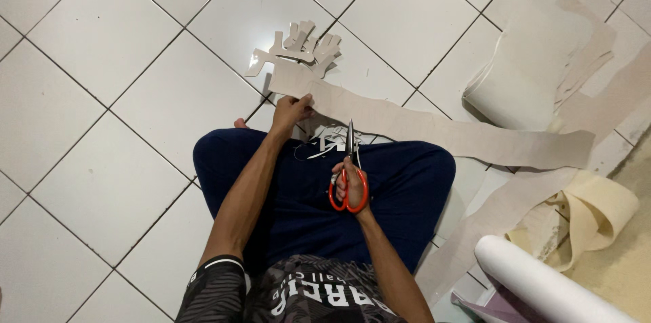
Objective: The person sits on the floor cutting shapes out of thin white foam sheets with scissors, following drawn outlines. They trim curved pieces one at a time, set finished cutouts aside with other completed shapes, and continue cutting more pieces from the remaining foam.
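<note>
Head view: left hand (291, 109) pinches the near edge of a long beige material strip (434, 129), which runs from that hand off to the right across the tiled floor (102, 58). Right hand (349, 184) is closed through the orange-handled scissors (349, 174), blades up toward the strip and seemingly shut. Cut-out shapes (298, 51) lie just beyond the left hand; a white roll (536, 282) sits well right of the right hand.

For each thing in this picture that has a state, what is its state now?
Scissors: blades nearly shut, pointing away, held by the right hand.
Long beige strip: flat across the lap, one end pinched by the left hand.
Cut-out shapes: loose, piled on the tiles.
White roll: rolled up, lying on the floor.
Beige sheet: partly curled.
</note>
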A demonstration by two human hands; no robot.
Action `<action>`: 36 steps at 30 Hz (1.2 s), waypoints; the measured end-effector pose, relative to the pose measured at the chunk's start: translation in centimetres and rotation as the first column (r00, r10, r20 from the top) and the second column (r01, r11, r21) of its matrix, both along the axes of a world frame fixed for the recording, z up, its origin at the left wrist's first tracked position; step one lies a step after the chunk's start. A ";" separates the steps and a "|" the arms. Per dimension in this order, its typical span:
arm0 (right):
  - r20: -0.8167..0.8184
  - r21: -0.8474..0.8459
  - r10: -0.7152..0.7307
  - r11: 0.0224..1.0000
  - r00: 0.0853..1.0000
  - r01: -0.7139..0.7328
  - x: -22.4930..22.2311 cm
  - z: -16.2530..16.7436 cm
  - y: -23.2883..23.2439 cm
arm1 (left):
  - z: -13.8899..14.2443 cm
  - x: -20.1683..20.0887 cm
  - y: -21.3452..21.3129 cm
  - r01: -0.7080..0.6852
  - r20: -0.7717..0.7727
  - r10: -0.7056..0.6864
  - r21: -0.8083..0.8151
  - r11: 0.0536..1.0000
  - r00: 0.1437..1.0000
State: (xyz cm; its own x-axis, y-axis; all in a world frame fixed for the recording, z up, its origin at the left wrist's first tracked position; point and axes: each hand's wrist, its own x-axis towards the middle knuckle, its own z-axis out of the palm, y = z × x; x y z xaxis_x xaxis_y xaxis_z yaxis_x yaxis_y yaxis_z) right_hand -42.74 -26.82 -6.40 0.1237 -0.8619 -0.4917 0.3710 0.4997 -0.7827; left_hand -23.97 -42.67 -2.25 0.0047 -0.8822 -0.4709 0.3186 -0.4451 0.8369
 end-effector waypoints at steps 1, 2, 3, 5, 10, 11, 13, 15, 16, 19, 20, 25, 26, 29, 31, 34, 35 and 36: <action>0.004 -0.003 0.001 1.000 1.000 -0.001 0.0 0.2 0.0 | 0.2 -0.2 0.1 0.002 0.017 -0.002 -0.015 1.000 1.000; 0.008 -0.006 0.001 1.000 1.000 -0.001 0.1 0.4 0.0 | 0.4 -0.2 0.2 0.005 0.034 -0.004 -0.030 1.000 0.999; 0.012 -0.005 0.001 1.000 1.000 -0.001 0.1 0.7 0.2 | 0.6 -0.3 0.4 -0.006 0.014 0.006 -0.037 0.999 1.000; -0.002 0.012 0.001 1.000 1.000 -0.001 0.1 1.0 0.4 | 1.0 0.0 0.7 -0.029 -0.020 0.028 -0.049 0.998 0.999; -0.006 -0.002 0.004 1.000 1.000 -0.004 0.2 1.2 1.2 | 1.5 0.4 2.3 -0.012 -0.064 0.003 -0.130 0.991 0.998; 0.004 -0.004 0.003 1.000 1.000 -0.003 0.2 1.2 1.4 | 1.6 0.4 2.8 -0.020 -0.075 0.010 -0.133 0.991 0.997; 0.018 -0.001 -0.001 1.000 1.000 0.001 0.4 1.3 2.0 | 1.8 0.3 3.7 -0.026 -0.119 0.007 -0.156 0.987 0.993; 0.021 -0.003 -0.004 1.000 1.000 0.004 0.4 1.5 2.3 | 2.1 0.1 4.5 -0.034 -0.159 0.006 -0.174 0.984 0.987; 0.008 -0.008 -0.001 1.000 1.000 0.001 0.4 1.6 2.4 | 2.3 0.0 4.9 -0.038 -0.175 0.007 -0.175 0.984 0.985; -0.042 -0.045 0.009 0.999 0.999 -0.011 0.4 1.8 3.2 | 2.4 -0.3 6.4 -0.058 -0.233 0.019 -0.160 0.985 0.972; -0.066 -0.072 0.012 0.997 0.998 -0.016 0.4 1.8 3.6 | 2.4 -0.4 6.9 -0.067 -0.253 0.026 -0.153 0.986 0.967; -0.231 -0.191 0.118 0.968 0.966 -0.163 0.4 1.6 6.8 | 1.6 -1.1 10.1 -0.142 -0.272 0.098 -0.150 0.978 0.957; -0.259 -0.208 0.157 0.954 0.953 -0.214 0.3 1.8 7.8 | 1.5 -1.2 10.7 -0.163 -0.272 0.121 -0.138 0.977 0.955; -0.202 -0.200 0.197 0.951 0.959 -0.238 0.7 2.4 10.1 | 1.2 -1.5 12.4 -0.227 -0.330 0.183 -0.099 0.969 0.926; -0.138 -0.191 0.193 0.957 0.971 -0.218 0.8 3.0 10.7 | 1.3 -1.9 13.4 -0.248 -0.377 0.195 -0.097 0.964 0.905; -0.109 -0.209 0.195 0.954 0.975 -0.214 1.1 4.0 11.1 | 1.4 -2.7 14.6 -0.293 -0.450 0.215 -0.111 0.950 0.867; -0.132 -0.223 0.203 0.948 0.970 -0.229 1.1 4.3 11.2 | 1.5 -2.8 14.8 -0.310 -0.474 0.220 -0.119 0.943 0.852; -0.156 -0.235 0.211 0.941 0.965 -0.244 1.0 4.6 11.2 | 1.5 -2.9 15.0 -0.316 -0.463 0.232 -0.112 0.942 0.855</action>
